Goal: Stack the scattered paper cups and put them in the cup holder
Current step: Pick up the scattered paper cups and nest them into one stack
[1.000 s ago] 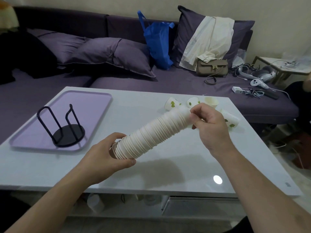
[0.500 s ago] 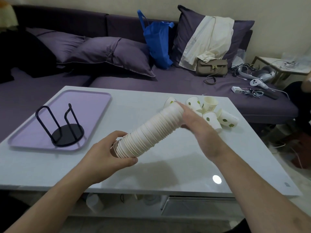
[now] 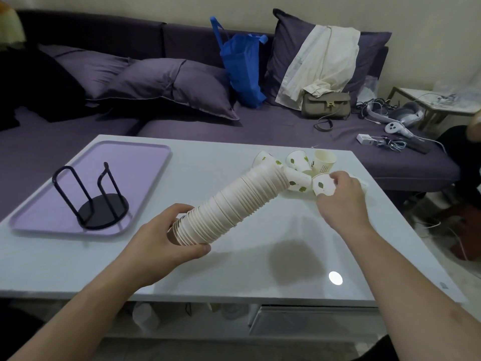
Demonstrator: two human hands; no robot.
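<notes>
- The left hand (image 3: 158,243) grips the near end of one long stack of paper cups (image 3: 229,207), fingers (image 3: 182,208) and thumb curled round it; the stack slants up and away above the desk (image 3: 234,269), its far end reaching the loose cups.
- The right hand (image 3: 341,199) is at the near side of the loose cups, its fingers curled round one leaf-printed cup (image 3: 322,186) lying on its side.
- I count about six loose cups (image 3: 299,162) in one cluster on the desk at the far end of the stack (one more may be hidden behind the right hand; hard to tell). One of them, a plain cup with small print (image 3: 324,161), stands with its mouth up; the others lie tipped, touching each other.
- One cup holder (image 3: 91,201), black wire with a round base and two upright loops, stands left of the stack with no cups in it, well apart from the cluster.
- The holder sits on one lilac tray (image 3: 145,162) on the desk's left part.
- Beyond the desk is a purple sofa (image 3: 260,126) carrying one blue bag (image 3: 244,66), one tan handbag (image 3: 325,105) and three purple cushions.
</notes>
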